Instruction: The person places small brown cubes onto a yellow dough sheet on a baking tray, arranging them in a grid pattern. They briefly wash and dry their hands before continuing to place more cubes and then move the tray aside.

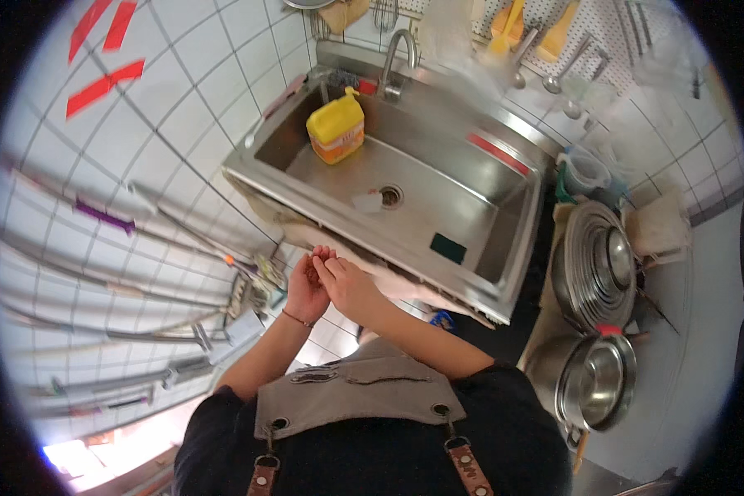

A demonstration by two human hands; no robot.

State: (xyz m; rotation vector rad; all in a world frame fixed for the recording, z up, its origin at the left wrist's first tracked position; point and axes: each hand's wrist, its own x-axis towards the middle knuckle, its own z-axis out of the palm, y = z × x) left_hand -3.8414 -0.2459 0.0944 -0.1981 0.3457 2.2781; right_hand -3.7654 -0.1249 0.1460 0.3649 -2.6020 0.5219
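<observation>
My left hand (308,290) is cupped, palm up, in front of the sink's near edge. In its palm lies a small reddish-brown thing (312,271), perhaps a scrubber; its kind is hard to tell. The fingers of my right hand (345,286) rest on or beside it, so whether they grip it is hidden. Beyond both hands is a stainless steel sink (431,186). A yellow jug with a printed label (336,131) stands in the sink's back left corner. A dark green pad (448,248) lies on the basin floor at the right, and a whitish piece (368,203) lies beside the drain (390,196).
A curved metal faucet (400,56) rises behind the basin. Stacked metal bowls (598,266) and pots (597,384) are at the right. Long-handled tools (161,217) lean along the tiled left wall. Ladles (552,84) and spatulas hang from a pegboard at the back.
</observation>
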